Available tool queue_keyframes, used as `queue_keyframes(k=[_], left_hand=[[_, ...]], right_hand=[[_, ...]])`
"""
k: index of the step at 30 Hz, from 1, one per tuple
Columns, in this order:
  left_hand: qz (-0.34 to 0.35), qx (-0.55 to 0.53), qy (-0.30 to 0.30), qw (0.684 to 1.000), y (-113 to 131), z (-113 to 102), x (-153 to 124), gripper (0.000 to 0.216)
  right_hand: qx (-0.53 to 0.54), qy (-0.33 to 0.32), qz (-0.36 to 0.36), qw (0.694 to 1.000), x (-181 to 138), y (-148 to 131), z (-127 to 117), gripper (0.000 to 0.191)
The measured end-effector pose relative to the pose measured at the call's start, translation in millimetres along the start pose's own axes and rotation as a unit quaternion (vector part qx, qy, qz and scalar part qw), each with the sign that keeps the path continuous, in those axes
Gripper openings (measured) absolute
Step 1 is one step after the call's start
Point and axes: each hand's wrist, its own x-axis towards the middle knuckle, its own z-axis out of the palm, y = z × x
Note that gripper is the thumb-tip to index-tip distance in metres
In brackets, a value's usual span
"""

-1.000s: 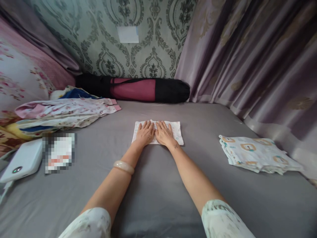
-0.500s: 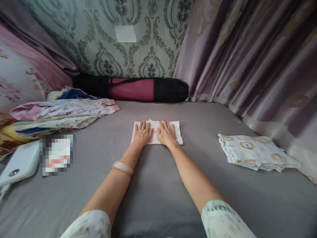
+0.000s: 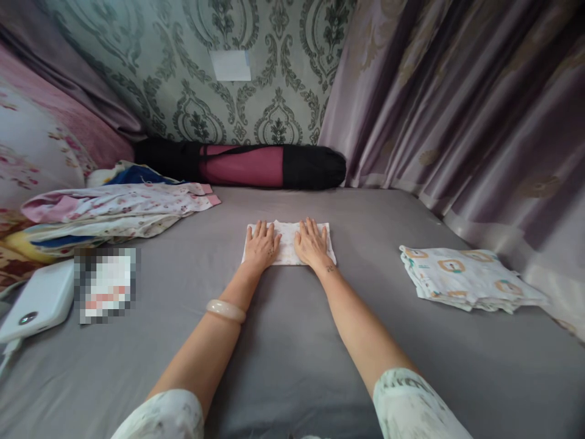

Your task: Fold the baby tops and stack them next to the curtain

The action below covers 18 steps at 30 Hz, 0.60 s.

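Observation:
A small folded white cloth (image 3: 287, 242) with a faint print lies flat on the grey bed sheet (image 3: 292, 323). On its left half rests my left hand (image 3: 262, 244), palm down with the fingers stretched out. My right hand (image 3: 312, 242) lies flat on the right half, its fingers slightly spread. A strip of the cloth shows between the two hands; what is under the palms is hidden. Neither hand grips anything. A pale bangle (image 3: 225, 311) circles my left forearm.
To the right lies a folded white printed garment (image 3: 466, 277). Rumpled clothes (image 3: 123, 207) are heaped at the left, above a white power bank (image 3: 39, 302) with a cable and a blurred-out item (image 3: 108, 285). A black and pink roll bag (image 3: 242, 166) lies along the wall; curtains hang right.
My right hand has slid slightly to the right over the cloth, widening the gap between the hands. My left hand stays nearly in place, still flat.

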Motion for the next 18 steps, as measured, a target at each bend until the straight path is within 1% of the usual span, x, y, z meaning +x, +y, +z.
queue_keyframes(k=[2,4,8,14,18], left_hand=[[-0.013,-0.002,-0.009,1.000,-1.9,1.1,0.3,0.059],[-0.023,-0.006,-0.033,0.999,-3.9,2.3,0.5,0.059],[-0.027,-0.009,-0.066,0.997,-5.9,1.9,0.9,0.058],[-0.033,-0.013,-0.081,0.996,-5.9,-3.6,0.6,0.058],[-0.051,-0.014,-0.065,0.996,-7.6,-5.9,0.7,0.060]], right_hand=[[-0.004,0.001,0.008,1.000,0.0,2.6,0.7,0.055],[-0.006,-0.007,0.015,1.000,0.0,4.3,2.7,0.055],[-0.005,-0.023,0.022,0.999,0.0,4.9,5.0,0.056],[0.002,-0.031,0.024,0.999,-0.3,4.1,1.5,0.056],[-0.001,-0.015,0.037,0.999,1.5,8.3,0.3,0.057]])
